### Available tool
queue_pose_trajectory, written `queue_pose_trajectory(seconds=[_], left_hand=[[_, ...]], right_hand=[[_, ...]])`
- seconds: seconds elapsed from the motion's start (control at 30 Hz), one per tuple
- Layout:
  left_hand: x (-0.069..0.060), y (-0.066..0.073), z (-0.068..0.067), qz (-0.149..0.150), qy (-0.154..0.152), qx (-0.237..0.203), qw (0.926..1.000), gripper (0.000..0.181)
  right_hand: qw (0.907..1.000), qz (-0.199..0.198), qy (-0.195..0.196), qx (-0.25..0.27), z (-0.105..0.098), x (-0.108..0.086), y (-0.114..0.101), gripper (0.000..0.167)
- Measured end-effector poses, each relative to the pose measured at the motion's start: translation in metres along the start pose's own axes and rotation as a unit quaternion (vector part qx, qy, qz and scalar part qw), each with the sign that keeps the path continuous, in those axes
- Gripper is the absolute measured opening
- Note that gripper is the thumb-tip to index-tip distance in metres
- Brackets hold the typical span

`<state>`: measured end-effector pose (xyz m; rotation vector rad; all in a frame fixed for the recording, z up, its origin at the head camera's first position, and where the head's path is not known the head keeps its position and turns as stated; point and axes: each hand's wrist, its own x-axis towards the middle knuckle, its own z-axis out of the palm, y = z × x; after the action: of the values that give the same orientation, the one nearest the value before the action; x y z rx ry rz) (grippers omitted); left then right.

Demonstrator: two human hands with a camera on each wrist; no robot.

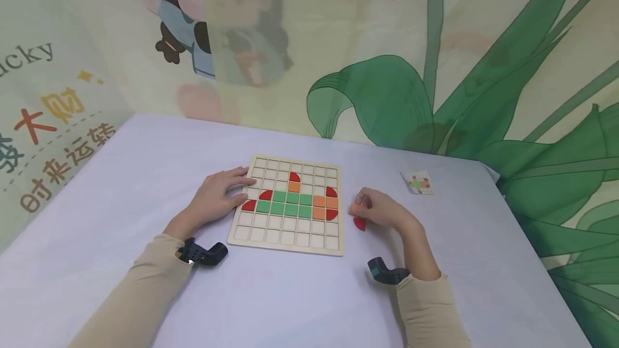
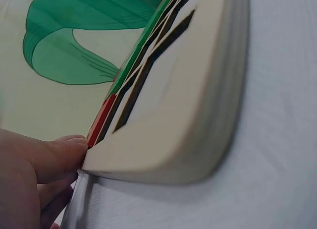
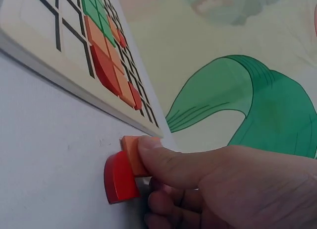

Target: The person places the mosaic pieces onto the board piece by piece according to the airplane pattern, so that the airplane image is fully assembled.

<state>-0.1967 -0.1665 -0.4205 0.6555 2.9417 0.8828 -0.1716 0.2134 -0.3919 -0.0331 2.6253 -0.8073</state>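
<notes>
A wooden grid board lies flat on the white table, with green squares, orange squares and red quarter-round pieces set in some of its cells. My left hand rests at the board's left edge, its thumb and fingertips touching the rim. To the right of the board, my right hand pinches an orange square block between thumb and fingers. Beside that block a loose red quarter-round piece sits on the table, close to the hand. The right fingertips are partly hidden behind the thumb.
A small printed picture card lies at the back right of the table. Behind the table hangs a patterned cloth with large leaves. Each wrist wears a dark camera mount, one of them the left mount.
</notes>
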Motion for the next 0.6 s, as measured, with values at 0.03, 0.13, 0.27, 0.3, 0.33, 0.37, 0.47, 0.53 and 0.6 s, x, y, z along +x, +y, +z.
queue_pose_trajectory(seconds=[0.03, 0.13, 0.27, 0.3, 0.33, 0.37, 0.47, 0.53, 0.6], left_hand=[[0.0, 0.001, -0.001, 0.0, 0.0, -0.001, 1.0, 0.039], [-0.001, 0.002, -0.003, 0.0, -0.005, -0.005, 1.0, 0.039], [-0.001, 0.002, -0.004, -0.001, -0.009, -0.003, 1.0, 0.038], [-0.002, 0.002, -0.004, 0.0, -0.009, -0.001, 1.0, 0.038], [-0.002, 0.002, -0.004, -0.001, -0.009, 0.0, 1.0, 0.038], [-0.002, 0.002, -0.004, -0.001, -0.009, 0.001, 1.0, 0.038], [-0.002, 0.003, -0.005, -0.001, -0.009, 0.002, 1.0, 0.039], [-0.001, 0.004, -0.006, -0.002, -0.01, 0.001, 0.9999, 0.039], [-0.001, 0.005, -0.006, -0.003, -0.013, 0.001, 0.9999, 0.039]], right_hand=[[0.9999, -0.003, 0.005, 0.012, 0.0, 0.0, 0.001, 0.022], [0.9991, -0.009, 0.022, 0.034, 0.0, 0.0, 0.004, 0.018], [0.9972, -0.012, 0.058, 0.045, 0.0, -0.001, -0.004, 0.019], [0.9964, -0.015, 0.067, 0.05, 0.001, -0.001, -0.008, 0.02], [0.9956, -0.022, 0.075, 0.052, 0.002, -0.002, -0.013, 0.021], [0.9948, -0.028, 0.08, 0.056, 0.003, -0.002, -0.019, 0.022], [0.9933, -0.061, 0.082, 0.055, 0.008, -0.005, -0.039, 0.022], [0.992, -0.09, 0.077, 0.044, 0.015, -0.007, -0.053, 0.019], [0.9902, -0.12, 0.065, 0.03, 0.022, -0.009, -0.066, 0.016]])
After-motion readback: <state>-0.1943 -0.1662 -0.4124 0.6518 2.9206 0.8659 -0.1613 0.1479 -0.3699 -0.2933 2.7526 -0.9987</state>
